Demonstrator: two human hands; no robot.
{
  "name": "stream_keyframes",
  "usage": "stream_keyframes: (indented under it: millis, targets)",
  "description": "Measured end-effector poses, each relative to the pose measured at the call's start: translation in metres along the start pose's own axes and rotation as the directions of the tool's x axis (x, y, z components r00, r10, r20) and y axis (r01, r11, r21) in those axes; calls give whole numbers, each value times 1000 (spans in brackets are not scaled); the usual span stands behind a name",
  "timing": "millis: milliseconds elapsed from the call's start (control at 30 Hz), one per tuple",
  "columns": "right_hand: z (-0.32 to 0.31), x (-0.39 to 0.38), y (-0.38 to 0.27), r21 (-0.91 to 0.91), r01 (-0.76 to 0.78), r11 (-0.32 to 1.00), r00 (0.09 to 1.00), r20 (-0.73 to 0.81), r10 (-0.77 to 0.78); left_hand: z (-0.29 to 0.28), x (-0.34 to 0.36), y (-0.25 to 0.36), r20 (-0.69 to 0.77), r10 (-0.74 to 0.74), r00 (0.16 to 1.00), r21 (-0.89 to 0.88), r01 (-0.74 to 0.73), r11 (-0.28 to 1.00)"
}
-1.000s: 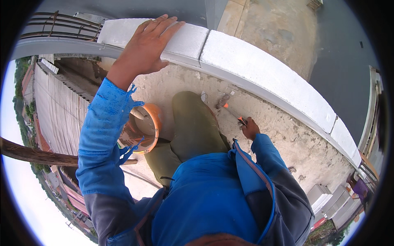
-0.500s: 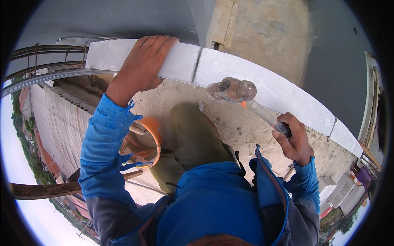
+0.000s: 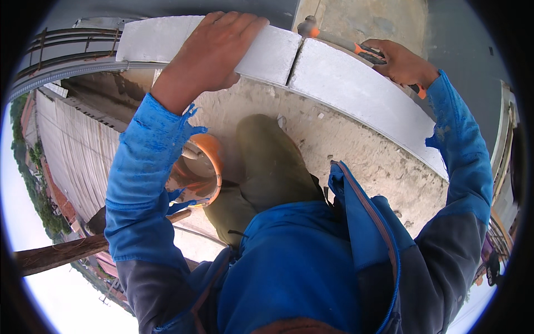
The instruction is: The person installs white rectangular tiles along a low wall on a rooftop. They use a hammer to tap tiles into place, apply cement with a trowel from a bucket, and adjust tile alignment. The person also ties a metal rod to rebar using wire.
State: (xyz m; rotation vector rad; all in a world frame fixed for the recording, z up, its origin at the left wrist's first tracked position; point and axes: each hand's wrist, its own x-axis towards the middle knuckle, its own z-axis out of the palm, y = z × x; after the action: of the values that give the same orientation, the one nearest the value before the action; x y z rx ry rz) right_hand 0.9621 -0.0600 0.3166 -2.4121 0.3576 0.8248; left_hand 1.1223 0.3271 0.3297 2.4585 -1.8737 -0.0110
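My left hand [image 3: 214, 53] grips a white block [image 3: 278, 50] from above, its fingers lying across the top to the far edge and its thumb at the near side. To the right, a second white block [image 3: 356, 89] follows in the same row, with a narrow dark joint between the two. My right hand [image 3: 403, 61] is closed round the black and orange handle of a mallet [image 3: 364, 51]. Its dark head [image 3: 307, 26] is at the far side of the row, close to the joint, and looks partly hidden and blurred.
Beside my bent knee [image 3: 267, 150] stands an orange bucket [image 3: 214, 158] with grey-brown wet material inside. A rough concrete surface [image 3: 356, 150] runs along the near side of the blocks. Metal bars [image 3: 72, 53] and a wooden pole [image 3: 61, 253] are at the left, above a drop toward roofs.
My right hand has swung the mallet from the near side of the row up to its far side. My left hand stays on its block; the view has shifted slightly.
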Motion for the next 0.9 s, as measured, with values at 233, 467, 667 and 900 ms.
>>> stream_keyframes:
  millis: [233, 467, 667, 900]
  targets:
    - [4, 6, -4, 17, 11, 1000, 1000, 12, -11, 3, -5, -4, -25, 10, 1000, -3, -10, 1000]
    - [-1, 18, 5, -16, 35, 999, 998, 54, -34, 1, -4, -4, -13, 16, 1000, 6, -16, 1000]
    - [44, 47, 81, -307, 435, 846, 832, -222, -509, 1, 0, -2, -25, 21, 999, -11, -22, 1000]
    - [14, 18, 10, -49, 79, 996, 997, 23, -78, -1, 0, 1, -23, 16, 1000, -32, -16, 999]
